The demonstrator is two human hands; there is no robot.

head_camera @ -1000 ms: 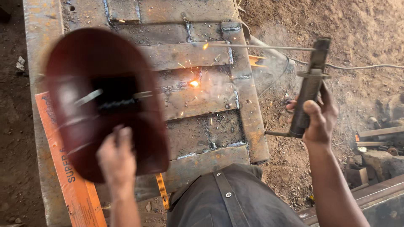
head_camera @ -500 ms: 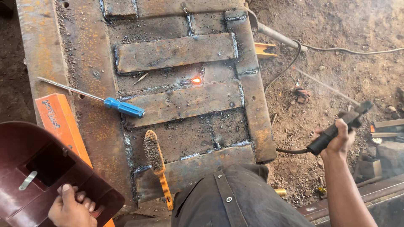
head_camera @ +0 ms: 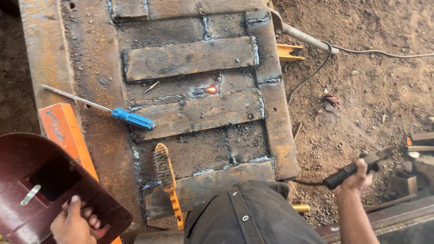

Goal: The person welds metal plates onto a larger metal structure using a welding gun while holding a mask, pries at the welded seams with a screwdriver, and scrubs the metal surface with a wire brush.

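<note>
**A:** What do the hands hold?

**B:** The left hand point(head_camera: 72, 223) is closed on the lower edge of a dark red welding shield point(head_camera: 43, 180), thumb on the inner face, fingers curled under the rim. The shield sits at the lower left of the view, held low, with its inner side and dark viewing window facing up. The right hand point(head_camera: 357, 178) is wrapped tightly around the handle of an electrode holder point(head_camera: 357, 168), out to the right above bare dirt, with a black cable point(head_camera: 312, 74) trailing back toward the steel.

**B:** How would they handle?

**A:** The shield looks like a thin, stiff, light shell, so a one-handed hold on the rim or handle should do, though the window is probably breakable. The holder looks denser and rigid; its insulated handle seems the only sensible place to hold it, and the cable will likely drag on it.

**B:** What lies around them?

**A:** Between the hands is a rusty steel plate point(head_camera: 49, 54) with flat bars welded across it. One weld spot point(head_camera: 211, 89) glows orange. On the plate lie a blue-handled screwdriver point(head_camera: 132, 119) and a yellow-handled wire brush point(head_camera: 165, 176). An orange level point(head_camera: 68, 135) lies along the plate's left edge, partly under the shield.

**B:** What differs from half a second ago?

**A:** Little. The shield has risen slightly into view, and the holder hand is a bit lower and closer in. The tools have not moved, and the glow remains.
</note>
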